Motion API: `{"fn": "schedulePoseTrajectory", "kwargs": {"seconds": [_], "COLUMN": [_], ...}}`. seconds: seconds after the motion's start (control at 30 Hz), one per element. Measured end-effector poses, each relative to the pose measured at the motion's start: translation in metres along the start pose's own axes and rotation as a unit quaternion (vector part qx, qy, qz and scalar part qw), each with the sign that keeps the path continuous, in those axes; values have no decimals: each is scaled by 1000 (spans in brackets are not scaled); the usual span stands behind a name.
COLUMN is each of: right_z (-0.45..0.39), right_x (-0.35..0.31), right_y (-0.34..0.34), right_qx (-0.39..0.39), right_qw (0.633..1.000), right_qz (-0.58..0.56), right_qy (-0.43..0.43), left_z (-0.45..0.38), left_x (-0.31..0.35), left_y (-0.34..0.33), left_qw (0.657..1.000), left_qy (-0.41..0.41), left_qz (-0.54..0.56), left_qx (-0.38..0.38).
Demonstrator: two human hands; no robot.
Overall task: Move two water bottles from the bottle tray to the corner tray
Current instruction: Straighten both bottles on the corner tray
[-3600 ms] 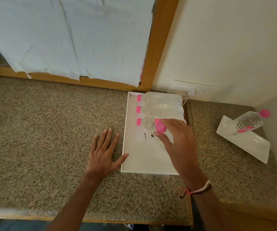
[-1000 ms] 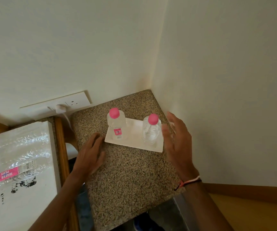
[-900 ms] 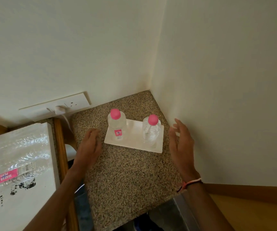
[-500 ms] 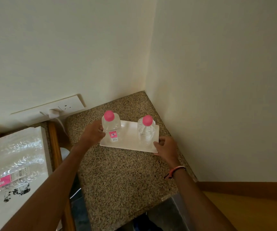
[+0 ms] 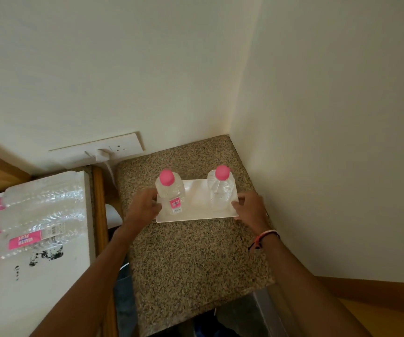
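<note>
Both hands, left hand [image 5: 145, 205] and right hand [image 5: 249, 207], clamp the ends of the corner tray [image 5: 196, 203], where two upright water bottles [image 5: 170, 193] could topple if it is jerked.

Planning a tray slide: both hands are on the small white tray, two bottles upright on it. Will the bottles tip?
Probably tippy: each water bottle stands tall on a narrow base. The corner tray looks smooth and shallow, so they may skid. The left hand and right hand grip opposite ends, which should allow an even push.
</note>
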State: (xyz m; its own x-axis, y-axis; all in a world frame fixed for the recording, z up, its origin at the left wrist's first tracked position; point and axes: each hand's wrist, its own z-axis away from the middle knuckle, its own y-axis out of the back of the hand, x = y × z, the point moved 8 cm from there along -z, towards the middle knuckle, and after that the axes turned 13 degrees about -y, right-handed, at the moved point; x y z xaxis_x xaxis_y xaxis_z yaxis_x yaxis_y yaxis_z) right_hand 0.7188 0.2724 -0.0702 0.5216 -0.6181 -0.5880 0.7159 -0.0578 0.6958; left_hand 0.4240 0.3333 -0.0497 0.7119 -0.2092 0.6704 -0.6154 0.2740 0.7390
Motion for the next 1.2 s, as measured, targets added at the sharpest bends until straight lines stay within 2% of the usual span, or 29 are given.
{"fn": "schedulePoseTrajectory", "kwargs": {"seconds": [0.47,0.67,0.9,1.1,1.2], "right_z": [-7,-7,9,22,20], "right_x": [-33,-30,-40,-45,-46], "right_y": [-13,-15,-18,-29,-28], "right_qx": [-55,-67,-143,-98,-84], "right_qw": [991,990,976,983,984], "right_qz": [74,81,5,-34,-52], "right_qy": [93,98,161,154,147], "left_z": [55,60,68,71,70], "left_x": [-5,-10,2,5,3], "left_y": [3,-3,-11,-14,-14], "left_qw": [995,993,995,977,975], "left_qy": [65,78,16,65,80], "left_qz": [37,47,55,103,101], "left_qx": [69,69,81,178,182]}}
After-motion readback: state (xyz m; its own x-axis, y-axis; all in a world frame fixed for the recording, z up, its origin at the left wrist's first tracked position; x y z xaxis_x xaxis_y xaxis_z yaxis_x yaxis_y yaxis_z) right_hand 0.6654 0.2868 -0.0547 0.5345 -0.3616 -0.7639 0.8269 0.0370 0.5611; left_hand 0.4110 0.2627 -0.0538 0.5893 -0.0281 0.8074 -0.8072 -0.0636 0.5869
